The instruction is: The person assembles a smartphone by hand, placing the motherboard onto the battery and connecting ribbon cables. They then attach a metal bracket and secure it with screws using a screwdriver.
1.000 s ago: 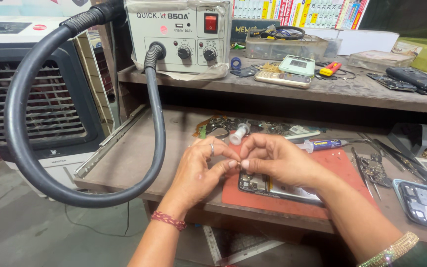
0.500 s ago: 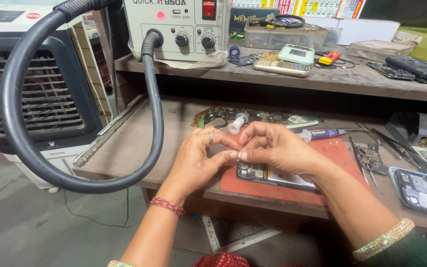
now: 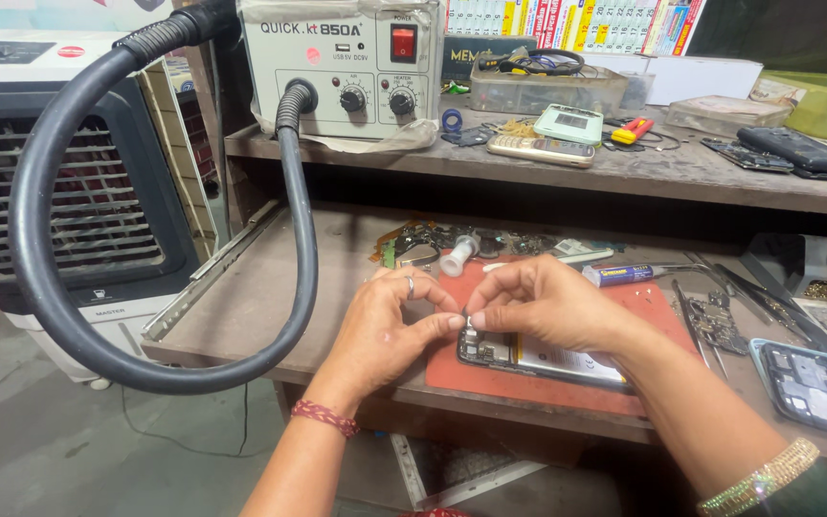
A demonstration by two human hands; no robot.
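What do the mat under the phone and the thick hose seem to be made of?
The red mat looks like soft rubber or silicone: matte, flat, with no shine. The thick hose looks like dark grey rubber or plastic, smooth with a dull sheen, and it bends in a wide curve. Its ribbed end suggests flexible plastic.

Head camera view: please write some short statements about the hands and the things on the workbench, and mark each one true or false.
1. Both hands meet over the opened phone. True.
2. The phone lies on a green mat. False: the mat is red.
3. The left hand wears a ring. True.
4. The right hand holds the black hose. False: the hose hangs free at the left, apart from both hands.
5. A small white bottle lies beyond the hands. True.
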